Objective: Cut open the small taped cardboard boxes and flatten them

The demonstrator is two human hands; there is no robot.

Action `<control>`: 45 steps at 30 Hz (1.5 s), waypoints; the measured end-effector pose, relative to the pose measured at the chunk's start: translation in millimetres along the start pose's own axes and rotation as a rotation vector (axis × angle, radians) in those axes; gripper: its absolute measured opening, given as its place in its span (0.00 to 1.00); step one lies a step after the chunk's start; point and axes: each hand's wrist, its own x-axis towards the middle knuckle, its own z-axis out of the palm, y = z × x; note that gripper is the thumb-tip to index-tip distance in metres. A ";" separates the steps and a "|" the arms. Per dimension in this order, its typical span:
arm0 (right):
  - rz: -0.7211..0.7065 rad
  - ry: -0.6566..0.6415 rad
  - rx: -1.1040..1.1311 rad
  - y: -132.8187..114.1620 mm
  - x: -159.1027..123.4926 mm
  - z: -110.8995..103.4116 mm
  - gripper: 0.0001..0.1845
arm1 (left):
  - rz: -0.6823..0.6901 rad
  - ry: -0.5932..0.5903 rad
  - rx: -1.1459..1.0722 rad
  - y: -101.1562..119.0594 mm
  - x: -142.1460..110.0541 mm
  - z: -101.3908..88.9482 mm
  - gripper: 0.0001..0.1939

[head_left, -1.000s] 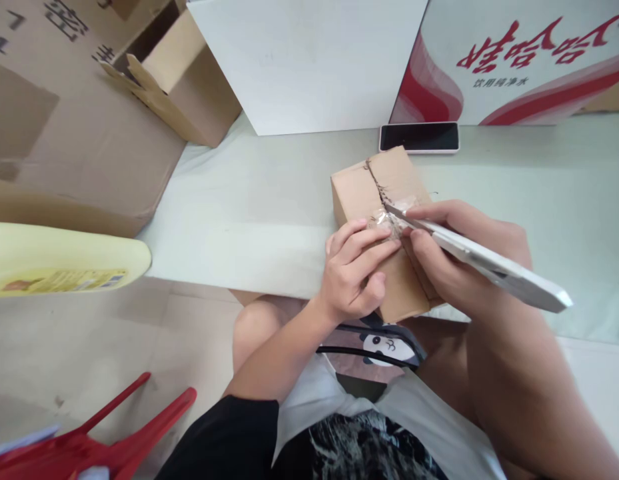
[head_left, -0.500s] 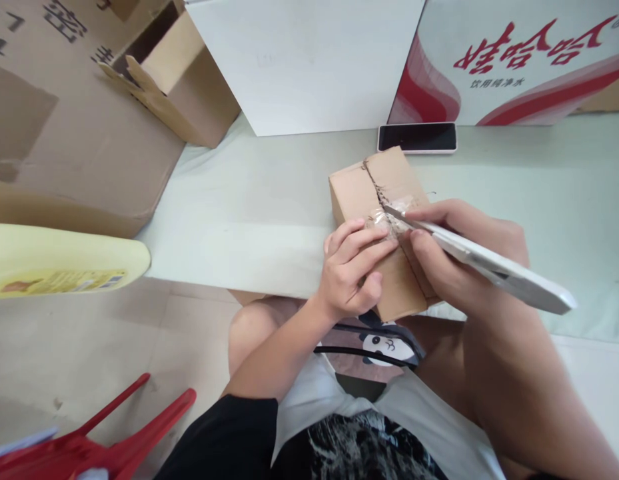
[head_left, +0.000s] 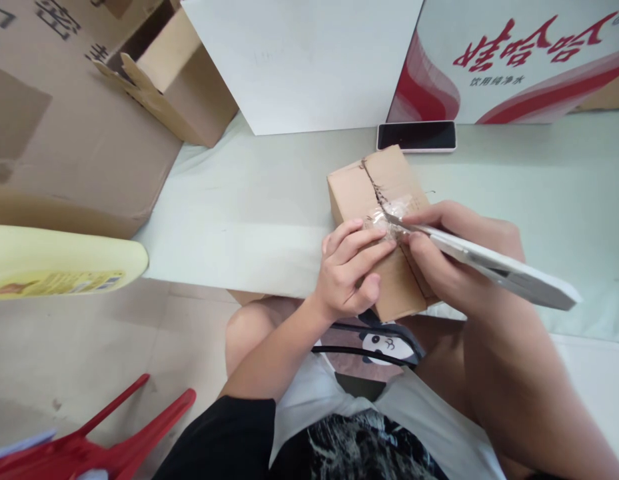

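Note:
A small brown cardboard box (head_left: 396,280) sits at the front edge of the pale green surface, with clear tape (head_left: 402,205) across its top and a ragged dark seam. My left hand (head_left: 346,267) is closed over the box's left side, its fingers bent across the top beside the tape. In my right hand (head_left: 454,257) is a white utility knife (head_left: 499,270), gripped between thumb and fingers. Its blade tip touches the taped seam close to my left fingertips. The far end of the knife points right, toward me.
Behind the box lie a phone (head_left: 416,136), a white carton (head_left: 309,67) and a red-and-white carton (head_left: 514,100). Large brown boxes (head_left: 84,133) stand at left. A yellow bottle (head_left: 64,260) juts in at the left, above a red plastic piece of furniture (head_left: 109,453).
The knife blade has moved slightly down along the seam toward me, with my right hand shifting a little. My left hand and the box stay in place.

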 end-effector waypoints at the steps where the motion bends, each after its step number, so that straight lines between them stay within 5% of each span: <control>1: 0.005 -0.004 0.012 -0.6 0.1 -0.6 0.08 | -0.003 0.003 -0.003 0.2 0.1 -0.3 0.25; 45: -0.057 -0.020 0.237 -1.6 -0.9 -8.9 0.07 | 0.016 -0.003 0.064 -0.6 2.0 -3.2 0.25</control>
